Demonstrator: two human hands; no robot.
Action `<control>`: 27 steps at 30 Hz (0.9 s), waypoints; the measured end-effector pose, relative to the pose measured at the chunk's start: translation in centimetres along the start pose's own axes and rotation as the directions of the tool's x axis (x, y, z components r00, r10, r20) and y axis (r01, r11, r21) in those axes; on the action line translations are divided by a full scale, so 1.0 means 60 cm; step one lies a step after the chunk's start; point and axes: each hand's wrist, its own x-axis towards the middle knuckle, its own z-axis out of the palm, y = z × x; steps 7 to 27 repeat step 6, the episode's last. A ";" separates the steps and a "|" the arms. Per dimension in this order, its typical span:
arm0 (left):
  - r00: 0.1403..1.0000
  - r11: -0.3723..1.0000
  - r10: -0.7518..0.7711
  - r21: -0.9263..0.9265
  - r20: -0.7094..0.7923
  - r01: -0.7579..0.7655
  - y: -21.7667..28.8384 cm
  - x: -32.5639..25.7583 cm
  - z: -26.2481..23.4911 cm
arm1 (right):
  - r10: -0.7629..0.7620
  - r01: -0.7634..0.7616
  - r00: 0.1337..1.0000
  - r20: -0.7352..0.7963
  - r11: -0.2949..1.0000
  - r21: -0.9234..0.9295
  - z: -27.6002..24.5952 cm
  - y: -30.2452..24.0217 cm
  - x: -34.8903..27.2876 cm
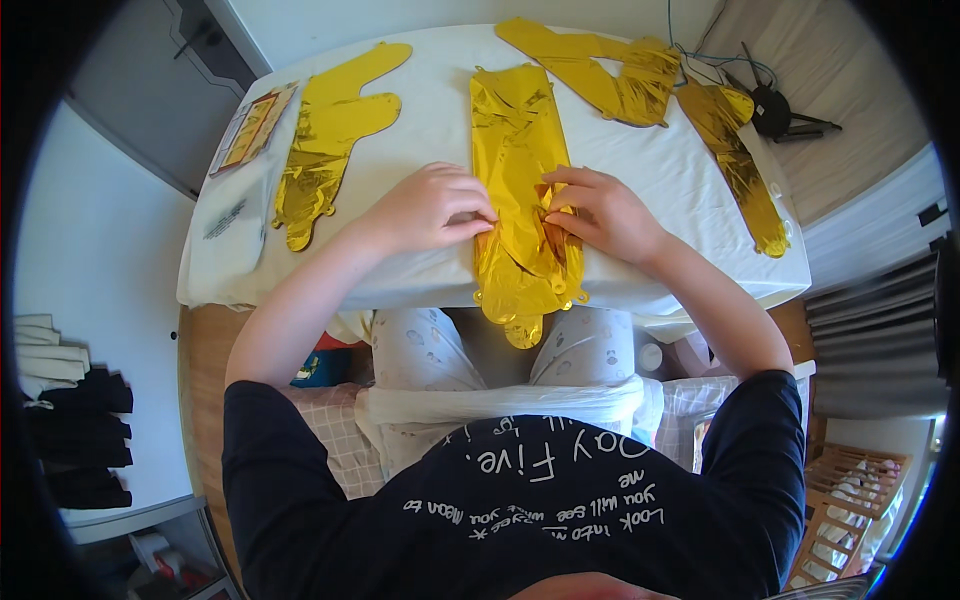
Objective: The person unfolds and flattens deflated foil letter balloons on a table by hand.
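Observation:
A flat, shiny gold foil balloon (512,150) lies lengthwise on the white-covered table in front of me, creased along its middle and right side. Its rounded lower end, with small tabs, hangs over the table's near edge. My left hand (440,207) is at its left edge, thumb and fingers closed together on the foil. On the other side, my right hand (605,212) pinches a crumpled fold near the right edge. Both hands are roughly level, with the foil stretched between them.
More flat gold balloons lie around: one at left (318,140), one at back right (630,80), one at far right (730,150). A printed card (258,128) and a clear plastic bag (228,225) lie at the left edge. A black router (772,108) with cables stands behind the right side.

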 end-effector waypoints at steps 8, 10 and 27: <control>0.999 0.994 0.017 0.106 0.038 -0.021 0.021 -0.037 -0.004 | -0.083 0.117 0.984 0.158 0.969 -0.218 -0.021 -0.013 -0.026; 0.999 0.994 0.017 0.106 0.038 -0.021 0.021 -0.037 -0.004 | -0.083 0.117 0.984 0.158 0.969 -0.218 -0.021 -0.013 -0.026; 0.999 0.994 0.017 0.106 0.038 -0.021 0.021 -0.037 -0.004 | -0.083 0.117 0.984 0.158 0.969 -0.218 -0.021 -0.013 -0.026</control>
